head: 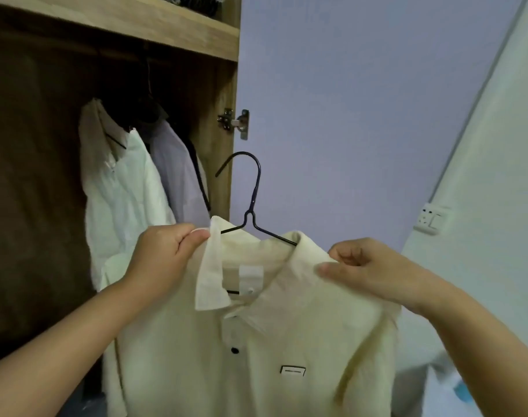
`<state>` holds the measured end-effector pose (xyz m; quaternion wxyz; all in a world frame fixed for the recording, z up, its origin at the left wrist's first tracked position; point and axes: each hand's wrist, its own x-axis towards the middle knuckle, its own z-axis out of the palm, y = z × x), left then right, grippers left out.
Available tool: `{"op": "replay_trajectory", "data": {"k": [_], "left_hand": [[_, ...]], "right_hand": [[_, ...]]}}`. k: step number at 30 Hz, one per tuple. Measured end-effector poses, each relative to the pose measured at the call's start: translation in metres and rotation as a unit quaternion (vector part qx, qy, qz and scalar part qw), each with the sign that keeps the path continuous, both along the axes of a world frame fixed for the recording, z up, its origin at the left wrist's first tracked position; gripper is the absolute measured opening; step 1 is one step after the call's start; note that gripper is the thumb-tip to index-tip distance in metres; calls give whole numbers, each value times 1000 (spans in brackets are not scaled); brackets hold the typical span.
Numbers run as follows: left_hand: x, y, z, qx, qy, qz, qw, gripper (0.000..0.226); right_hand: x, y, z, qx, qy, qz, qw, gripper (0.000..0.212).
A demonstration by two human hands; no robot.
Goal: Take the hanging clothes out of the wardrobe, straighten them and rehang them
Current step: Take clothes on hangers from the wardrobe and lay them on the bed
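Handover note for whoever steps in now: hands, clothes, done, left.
Left hand: pinches the cream shirt at the left of its collar.
Right hand: pinches the shirt's other shoulder.
The shirt is out of the wardrobe, on a dark wire hanger whose hook is free in the air.
Still hanging inside: a white garment and a pale lilac one.
Done: shirt taken out.
Left: straighten the collar and shoulders, rehang, then likely the other two.

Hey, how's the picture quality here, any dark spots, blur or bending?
Head view: the wardrobe interior is dim, its rail lost in shadow; the shirt and both hands are evenly lit and fairly sharp; the right hand is slightly soft; wide-angle bending curves the wall edge at right.
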<state>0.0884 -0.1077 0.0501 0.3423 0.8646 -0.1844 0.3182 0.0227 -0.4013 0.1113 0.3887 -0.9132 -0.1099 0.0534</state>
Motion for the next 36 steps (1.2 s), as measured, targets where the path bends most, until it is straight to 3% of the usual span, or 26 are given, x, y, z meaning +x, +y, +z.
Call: {"op": "replay_trajectory", "data": {"k": [2, 6, 9, 13, 19, 22, 31, 36], "left_hand": [[-5, -24, 3, 21, -24, -37, 999, 49], [-2, -60, 7, 32, -22, -137, 990, 67], [0, -89, 4, 28, -25, -211, 977, 51], [-15, -126, -4, 16, -6, -307, 952, 54], [-45, -190, -9, 38, -6, -439, 898, 39], [-72, -231, -6, 68, -9, -488, 870, 40], [-180, -345, -7, 114, -35, -604, 788, 39], [-278, -401, -14, 68, -59, -623, 777, 35]], "right_hand": [[-16, -12, -9, 5, -27, -58, 998, 45], [-50, -40, -24, 62, -71, -166, 982, 46], [-81, -50, -30, 73, -119, -244, 960, 41], [-124, -57, -39, 58, -149, -324, 932, 38], [-206, -67, -47, 11, -176, -455, 873, 36], [-259, -77, -48, -9, -189, -523, 831, 49], [-420, -100, -39, -65, -187, -663, 722, 29], [-517, -107, -30, -89, -149, -707, 685, 40]]}}
